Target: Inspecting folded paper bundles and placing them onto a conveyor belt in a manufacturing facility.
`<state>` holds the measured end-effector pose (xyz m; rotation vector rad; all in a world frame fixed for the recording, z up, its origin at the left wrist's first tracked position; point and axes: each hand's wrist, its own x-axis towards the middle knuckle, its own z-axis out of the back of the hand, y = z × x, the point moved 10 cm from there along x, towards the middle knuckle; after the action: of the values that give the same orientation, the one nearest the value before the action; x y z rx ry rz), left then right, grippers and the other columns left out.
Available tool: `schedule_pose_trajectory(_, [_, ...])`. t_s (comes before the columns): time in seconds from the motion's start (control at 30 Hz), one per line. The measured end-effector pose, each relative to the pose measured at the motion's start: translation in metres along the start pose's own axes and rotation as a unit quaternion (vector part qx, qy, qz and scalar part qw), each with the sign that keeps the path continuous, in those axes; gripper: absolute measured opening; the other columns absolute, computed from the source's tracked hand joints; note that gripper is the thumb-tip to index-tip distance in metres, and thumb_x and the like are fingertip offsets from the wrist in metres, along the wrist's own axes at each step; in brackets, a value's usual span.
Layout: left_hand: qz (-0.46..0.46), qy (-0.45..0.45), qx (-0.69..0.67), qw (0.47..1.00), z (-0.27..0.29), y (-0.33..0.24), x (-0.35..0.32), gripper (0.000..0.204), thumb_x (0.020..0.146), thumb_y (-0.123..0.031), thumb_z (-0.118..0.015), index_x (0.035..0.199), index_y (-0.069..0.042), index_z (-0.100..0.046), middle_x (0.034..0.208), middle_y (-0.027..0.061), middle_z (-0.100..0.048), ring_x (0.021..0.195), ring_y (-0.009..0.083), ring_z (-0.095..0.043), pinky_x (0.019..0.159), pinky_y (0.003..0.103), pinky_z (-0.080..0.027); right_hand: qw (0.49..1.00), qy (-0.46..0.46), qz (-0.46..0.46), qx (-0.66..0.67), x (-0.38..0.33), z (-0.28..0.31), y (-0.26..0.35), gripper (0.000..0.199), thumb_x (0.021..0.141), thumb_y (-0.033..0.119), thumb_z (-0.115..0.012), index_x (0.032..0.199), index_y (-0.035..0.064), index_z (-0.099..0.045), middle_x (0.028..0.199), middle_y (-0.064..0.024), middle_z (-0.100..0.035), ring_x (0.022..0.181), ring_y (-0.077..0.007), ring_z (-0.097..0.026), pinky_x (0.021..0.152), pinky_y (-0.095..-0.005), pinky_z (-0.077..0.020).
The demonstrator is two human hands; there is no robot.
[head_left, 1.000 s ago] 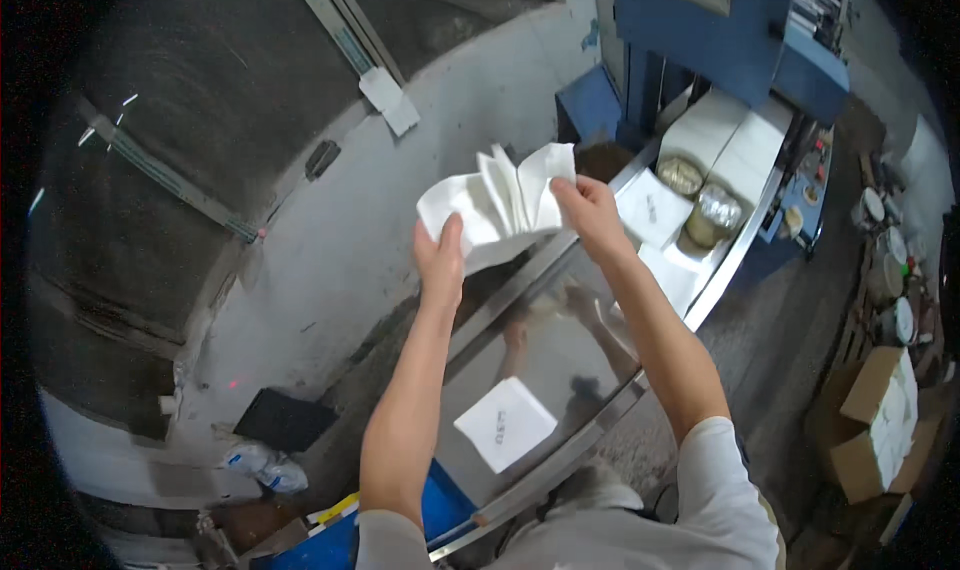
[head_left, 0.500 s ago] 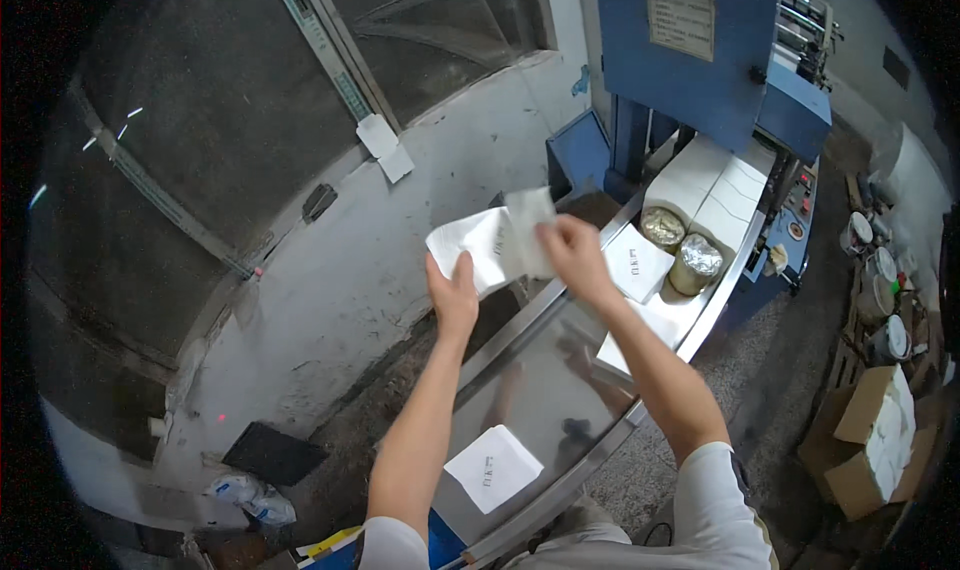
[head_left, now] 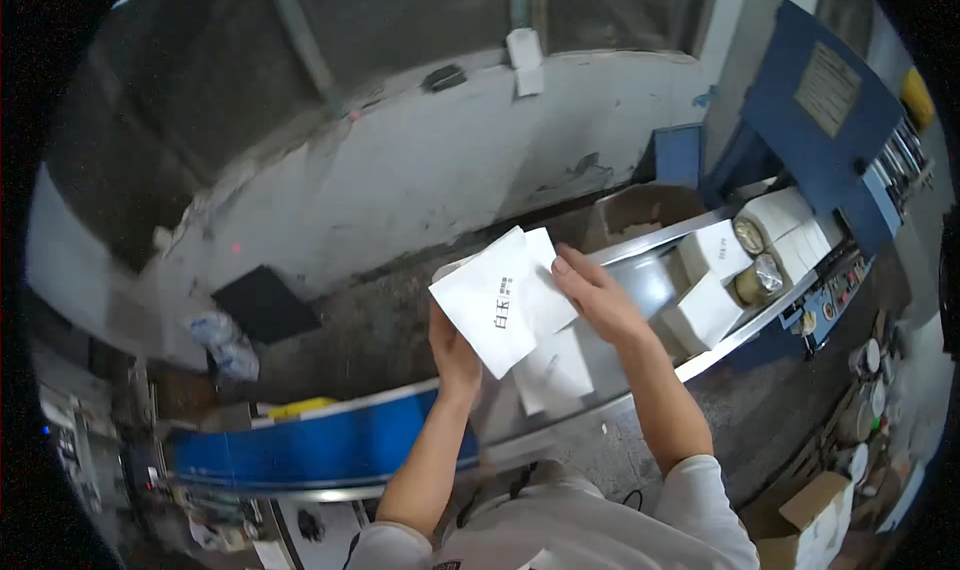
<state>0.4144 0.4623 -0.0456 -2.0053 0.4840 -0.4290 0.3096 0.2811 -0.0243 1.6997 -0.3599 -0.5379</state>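
Note:
A fanned bundle of white printed paper squares is held up in front of me. My left hand is closed round its lower left side, the fingers mostly hidden behind the paper. My right hand grips at the right edge, where a sheet sticks out from behind the front one. Just below the bundle a stack of similar white squares lies on the metal table. Farther right on the same table sit two more white stacks, a far one and a near one.
Two plastic-wrapped rolls rest against long rows of white paper by a blue machine. A blue belt runs off to the left. A brown bin stands behind the table, and an opened cardboard box is at lower right.
My view has swung left, bringing the blue belt into sight. Both hands have drawn the papers nearer, and the printed front now faces me. The sheet in my right hand has come against the bundle.

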Motion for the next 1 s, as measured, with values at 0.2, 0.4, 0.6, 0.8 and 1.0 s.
schedule_pose_trajectory(0.2, [0.014,-0.13,-0.02,0.991,0.176,-0.046,-0.136,0.049,0.097,-0.014,-0.053,0.141,-0.004,-0.034,0.135,0.011,-0.048,0.121,0.0187,-0.049,0.097,0.033,-0.043,0.969,0.188,-0.15,0.056,-0.094,-0.2,-0.082,0.053,0.093,0.039,-0.059,0.128,-0.0005,-0.051,0.114,-0.0081,-0.061,0.104,-0.0155,-0.056,0.088,-0.029,-0.045])
schedule_pose_trajectory(0.4, [0.028,-0.26,-0.094,0.96,0.326,-0.086,-0.301,0.045,0.097,-0.018,-0.051,0.138,-0.003,-0.037,0.128,0.0094,-0.052,0.113,0.0172,-0.054,0.091,0.032,-0.047,0.926,0.329,-0.185,-0.024,-0.206,-0.371,-0.148,0.052,0.095,0.03,-0.059,0.133,-0.0018,-0.044,0.117,-0.009,-0.059,0.108,-0.0152,-0.053,0.092,-0.0299,-0.043])
schedule_pose_trajectory(0.6, [-0.01,-0.407,0.047,0.912,0.437,-0.119,-0.442,0.042,0.094,-0.008,-0.052,0.134,-0.002,-0.041,0.122,0.0092,-0.055,0.11,0.0162,-0.054,0.091,0.032,-0.046,0.892,0.333,0.109,-0.287,-0.277,-0.493,-0.205,0.075,0.082,0.029,-0.075,0.136,-0.0068,-0.037,0.129,-0.0202,-0.052,0.115,-0.0258,-0.052,0.095,-0.0354,-0.0425])
schedule_pose_trajectory(0.8, [-0.138,-0.51,0.099,0.843,0.488,-0.221,-0.526,0.047,0.089,-0.008,-0.055,0.133,-0.002,-0.041,0.121,0.01,-0.056,0.109,0.0171,-0.055,0.09,0.032,-0.046,0.743,0.41,0.38,-0.368,-0.372,-0.646,-0.173,0.048,0.074,0.019,-0.078,0.113,-0.0002,-0.059,0.115,-0.0191,-0.058,0.105,-0.0394,-0.055,0.087,-0.0441,-0.0461])
schedule_pose_trajectory(1.0, [-0.056,-0.661,0.228,0.713,0.556,-0.277,-0.601,0.059,0.086,-0.016,-0.059,0.135,0.003,-0.034,0.109,0.0198,-0.063,0.098,0.0287,-0.064,0.082,0.038,-0.05,0.716,0.581,0.269,-0.28,-0.435,-0.768,-0.253,0.029,0.086,0.023,-0.064,0.102,-0.0007,-0.063,0.103,-0.0181,-0.064,0.094,-0.0369,-0.062,0.081,-0.0437,-0.049])
